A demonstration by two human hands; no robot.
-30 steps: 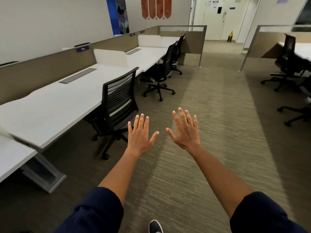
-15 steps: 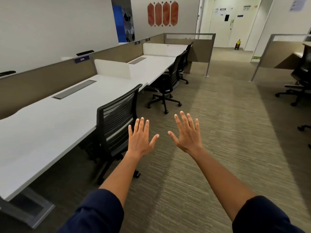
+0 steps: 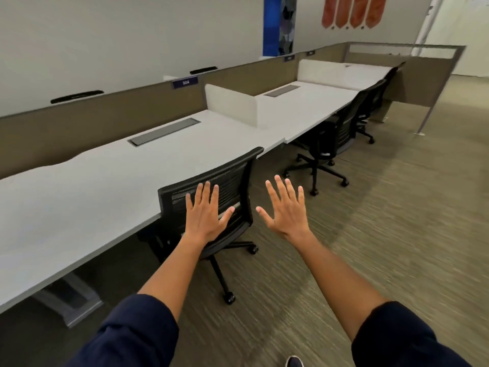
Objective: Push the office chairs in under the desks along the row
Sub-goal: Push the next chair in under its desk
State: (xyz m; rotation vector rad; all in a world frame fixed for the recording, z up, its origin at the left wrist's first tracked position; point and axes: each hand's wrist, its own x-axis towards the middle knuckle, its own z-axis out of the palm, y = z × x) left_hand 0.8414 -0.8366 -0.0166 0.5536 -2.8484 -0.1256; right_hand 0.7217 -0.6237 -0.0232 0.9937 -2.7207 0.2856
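Note:
A black mesh-backed office chair point(image 3: 232, 178) stands at the nearest white desk point(image 3: 105, 181), seat partly under the desktop, backrest angled toward me. My left hand point(image 3: 205, 213) is spread flat in front of the backrest; contact cannot be told. My right hand point(image 3: 287, 210) is spread open in the air just right of the chair, holding nothing. A second black chair point(image 3: 333, 139) stands out from the following desk point(image 3: 304, 107), its wheeled base on the carpet. Further black chairs point(image 3: 375, 96) sit at the far desks.
A tan partition point(image 3: 132, 112) runs behind the desks, with white dividers point(image 3: 230, 104) between them. Grey cable trays point(image 3: 164, 131) are set into the desktops. A metal desk foot point(image 3: 71, 303) stands at lower left. Carpeted aisle point(image 3: 397, 207) lies to the right. My shoe point(image 3: 293, 361) shows at the bottom.
I have moved closer to the nearest chair and turned left. Both open hands have come forward; the left one now overlaps the backrest.

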